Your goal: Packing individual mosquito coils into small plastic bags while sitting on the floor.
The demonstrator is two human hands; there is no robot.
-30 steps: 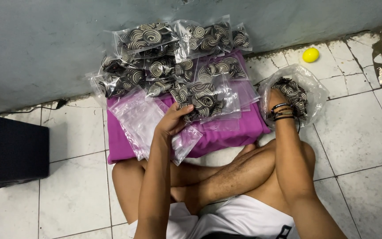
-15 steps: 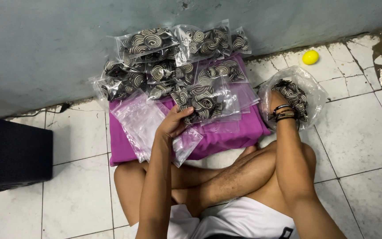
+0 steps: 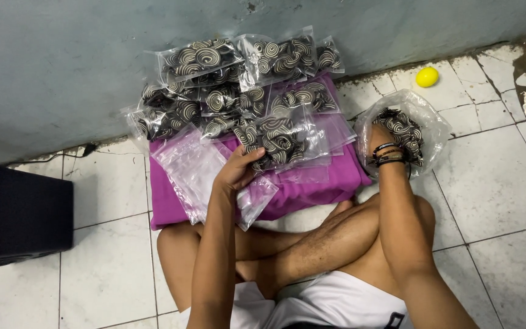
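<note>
- Head view: a person sits cross-legged on a white tiled floor [image 3: 506, 183], facing a grey wall [image 3: 62, 67].
- A purple cloth [image 3: 312, 189] lies folded on the floor against the wall; on it and behind it are stacked clear packets [image 3: 238, 91], each filled with black-and-cream spiral pieces.
- Flat packets with nothing in them [image 3: 193, 167] lie on the left part of the cloth, some slipping over its front edge.
- The left hand [image 3: 238, 170] rests on the cloth, fingers curled onto the edge of a filled packet [image 3: 275, 143] at the front of the stack; the fingers are bent but not fully closed, and I cannot tell if they pinch it or only touch it.
- The right hand [image 3: 380, 140] is sunk into a large loose bag [image 3: 427, 122] on the floor just right of the cloth; the bag holds a heap of spirals [image 3: 404, 131]. The fingers are hidden among them, so I cannot tell how far they are closed or whether they hold any. Dark bands circle that wrist.
- A yellow ball [image 3: 427, 77] lies by the wall, apart from the bag.
- A black box [image 3: 16, 213] stands at the left edge.
- Against half a second ago: both hands sit in the same places, the left on the front packet, the right in the bag; the stack and the flat packets lie as they did.
</note>
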